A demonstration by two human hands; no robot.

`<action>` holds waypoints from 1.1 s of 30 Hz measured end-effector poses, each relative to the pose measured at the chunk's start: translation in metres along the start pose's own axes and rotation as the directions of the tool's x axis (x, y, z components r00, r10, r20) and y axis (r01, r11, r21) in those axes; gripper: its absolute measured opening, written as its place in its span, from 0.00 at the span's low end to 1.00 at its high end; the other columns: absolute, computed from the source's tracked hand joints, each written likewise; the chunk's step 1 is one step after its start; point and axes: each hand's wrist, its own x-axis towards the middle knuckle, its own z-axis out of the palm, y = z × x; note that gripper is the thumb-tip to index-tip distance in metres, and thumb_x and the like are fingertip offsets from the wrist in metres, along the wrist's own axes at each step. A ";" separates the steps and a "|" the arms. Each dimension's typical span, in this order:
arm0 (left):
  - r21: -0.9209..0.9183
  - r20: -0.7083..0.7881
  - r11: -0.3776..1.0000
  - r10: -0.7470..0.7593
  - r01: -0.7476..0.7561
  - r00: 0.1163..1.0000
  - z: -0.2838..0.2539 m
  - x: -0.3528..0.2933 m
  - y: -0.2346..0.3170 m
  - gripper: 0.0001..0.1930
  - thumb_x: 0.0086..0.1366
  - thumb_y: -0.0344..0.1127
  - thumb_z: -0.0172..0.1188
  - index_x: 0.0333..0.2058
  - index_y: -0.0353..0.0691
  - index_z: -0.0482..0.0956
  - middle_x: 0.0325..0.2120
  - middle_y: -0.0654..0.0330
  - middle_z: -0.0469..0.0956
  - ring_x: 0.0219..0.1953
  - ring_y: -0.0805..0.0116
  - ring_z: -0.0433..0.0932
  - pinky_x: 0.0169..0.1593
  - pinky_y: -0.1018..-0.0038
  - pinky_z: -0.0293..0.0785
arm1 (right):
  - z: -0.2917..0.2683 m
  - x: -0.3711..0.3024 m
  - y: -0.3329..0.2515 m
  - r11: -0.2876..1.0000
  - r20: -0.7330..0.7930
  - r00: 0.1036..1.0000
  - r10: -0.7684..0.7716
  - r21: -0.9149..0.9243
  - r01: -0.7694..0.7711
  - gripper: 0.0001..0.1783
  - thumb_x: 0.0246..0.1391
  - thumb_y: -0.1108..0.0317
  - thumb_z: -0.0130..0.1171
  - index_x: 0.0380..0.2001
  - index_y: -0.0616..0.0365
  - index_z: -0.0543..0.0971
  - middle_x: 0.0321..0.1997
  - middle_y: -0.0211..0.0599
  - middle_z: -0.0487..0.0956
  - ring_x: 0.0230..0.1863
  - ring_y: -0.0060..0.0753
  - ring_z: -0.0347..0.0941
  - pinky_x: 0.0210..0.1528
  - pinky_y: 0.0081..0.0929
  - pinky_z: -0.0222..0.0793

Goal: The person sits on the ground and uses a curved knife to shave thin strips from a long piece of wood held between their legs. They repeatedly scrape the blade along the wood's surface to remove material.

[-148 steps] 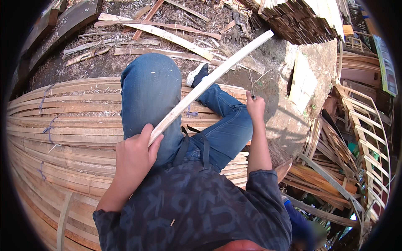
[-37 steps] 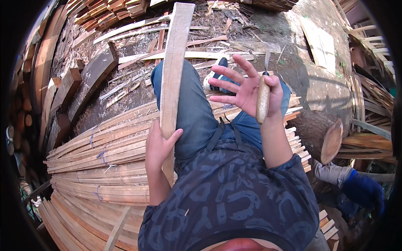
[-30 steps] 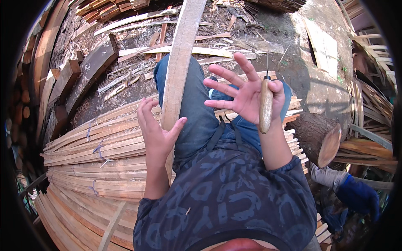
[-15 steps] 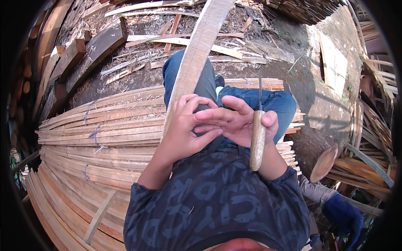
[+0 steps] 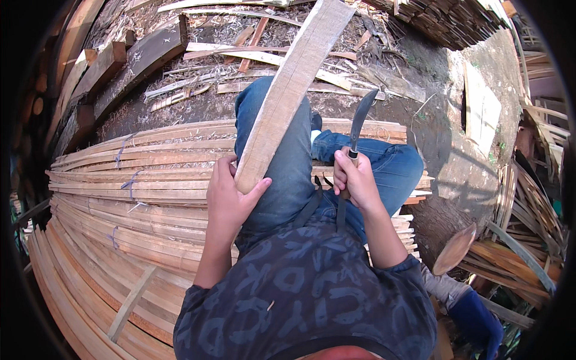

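Note:
A long, flat wooden plank (image 5: 288, 90) leans across my left thigh, its far end reaching up to the top of the view. My left hand (image 5: 225, 201) grips its near end, thumb on the right edge and fingers at the left. In my right hand (image 5: 357, 180) is a knife (image 5: 362, 123) with a dark, curved blade pointing up and away from me. My fingers wrap its wooden handle and hide most of it. The blade stands apart from the plank, to its right, above my bent right leg.
Bundles of wooden slats (image 5: 180, 189), tied with purplish string, lie to my left and under me. Thick beams (image 5: 141, 69) rest at the far left, offcuts and shavings ahead. A stack of thin wood (image 5: 444, 24) stands far right. Grey-and-blue cloth (image 5: 474, 315) shows at lower right.
My hands were together, with the knife loosely held by the right thumb. They have parted: the left now grips the plank's end, the right the knife handle, and the blade has turned.

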 end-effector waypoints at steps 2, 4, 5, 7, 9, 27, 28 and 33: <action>-0.044 -0.046 0.999 0.024 -0.027 0.999 0.009 -0.003 -0.001 0.32 0.53 0.49 0.71 0.47 0.32 0.67 0.33 0.44 0.76 0.35 0.45 0.78 0.39 0.58 0.73 | -0.004 0.003 0.010 0.927 -0.063 0.972 -0.227 -0.319 0.196 0.17 0.63 0.61 0.57 0.23 0.56 0.68 0.12 0.21 0.62 0.13 0.15 0.60 0.17 0.22 0.60; -0.059 -0.067 0.996 0.066 -0.070 0.996 0.017 -0.003 -0.005 0.29 0.55 0.48 0.69 0.44 0.31 0.67 0.30 0.42 0.76 0.33 0.41 0.78 0.36 0.56 0.72 | -0.003 0.004 0.003 0.699 -0.024 0.879 -0.476 -0.617 0.361 0.15 0.59 0.63 0.63 0.25 0.62 0.73 0.11 0.26 0.69 0.12 0.23 0.64 0.18 0.25 0.58; -0.049 -0.068 0.994 0.093 -0.096 0.993 0.019 -0.002 -0.007 0.28 0.56 0.48 0.68 0.43 0.31 0.67 0.29 0.41 0.76 0.32 0.40 0.78 0.35 0.55 0.72 | -0.001 0.007 -0.006 0.572 0.027 0.851 -0.525 -0.730 0.375 0.15 0.57 0.63 0.64 0.25 0.62 0.73 0.12 0.28 0.70 0.12 0.27 0.66 0.18 0.26 0.59; -0.030 -0.054 0.991 0.126 -0.128 0.991 0.020 0.000 -0.008 0.27 0.57 0.47 0.67 0.41 0.31 0.66 0.28 0.40 0.76 0.31 0.38 0.77 0.33 0.54 0.72 | 0.004 0.014 -0.026 0.278 0.140 0.792 -0.594 -0.888 0.366 0.14 0.54 0.64 0.66 0.25 0.61 0.74 0.12 0.34 0.71 0.13 0.36 0.69 0.19 0.29 0.61; -0.016 -0.031 0.991 0.133 -0.134 0.991 0.019 0.001 -0.006 0.26 0.57 0.48 0.67 0.39 0.31 0.66 0.28 0.39 0.75 0.31 0.37 0.77 0.33 0.55 0.72 | 0.008 0.024 -0.041 0.086 0.208 0.732 -0.648 -0.936 0.342 0.13 0.48 0.65 0.69 0.23 0.58 0.75 0.13 0.39 0.73 0.17 0.45 0.74 0.21 0.35 0.66; -0.017 -0.107 0.979 0.202 -0.205 0.974 0.035 0.005 -0.005 0.25 0.55 0.48 0.69 0.34 0.35 0.66 0.25 0.46 0.72 0.27 0.42 0.76 0.28 0.56 0.71 | -0.008 0.107 -0.119 -0.418 0.399 0.430 -0.810 -0.907 0.054 0.19 0.56 0.61 0.58 0.13 0.52 0.72 0.12 0.37 0.73 0.14 0.41 0.72 0.18 0.37 0.66; -0.020 -0.100 0.978 0.205 -0.208 0.974 0.034 0.005 -0.003 0.25 0.55 0.48 0.69 0.34 0.35 0.66 0.25 0.46 0.72 0.26 0.42 0.76 0.28 0.56 0.71 | -0.018 0.114 -0.128 -0.396 0.370 0.394 -0.842 -0.918 0.015 0.19 0.56 0.62 0.58 0.12 0.52 0.71 0.12 0.37 0.73 0.15 0.42 0.72 0.18 0.37 0.65; -0.010 -0.069 0.983 0.184 -0.185 0.980 0.031 0.005 0.002 0.25 0.55 0.49 0.68 0.35 0.34 0.66 0.25 0.47 0.73 0.26 0.43 0.76 0.27 0.56 0.72 | -0.022 0.119 -0.135 -0.412 0.384 0.370 -0.846 -0.911 0.004 0.19 0.57 0.60 0.56 0.13 0.52 0.73 0.13 0.38 0.73 0.16 0.44 0.73 0.19 0.37 0.65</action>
